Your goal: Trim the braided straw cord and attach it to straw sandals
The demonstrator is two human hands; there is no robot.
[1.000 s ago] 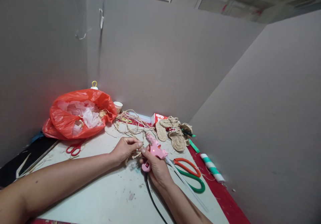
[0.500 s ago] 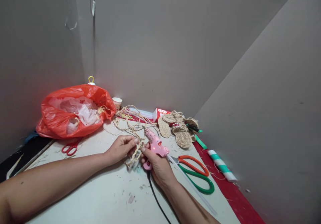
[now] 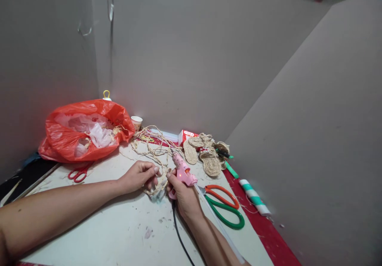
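Raffia braid (image 3: 159, 186) lies near the table's (image 3: 119, 234) middle, pinched by the left hand (image 3: 137, 176); the right hand (image 3: 182, 196) grips a pink glue gun (image 3: 181, 171). Hot glue could burn those close fingertips.

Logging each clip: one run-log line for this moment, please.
left hand: pinching straw braid | right hand: gripping pink glue gun | nearby: green-orange scissors, red bag
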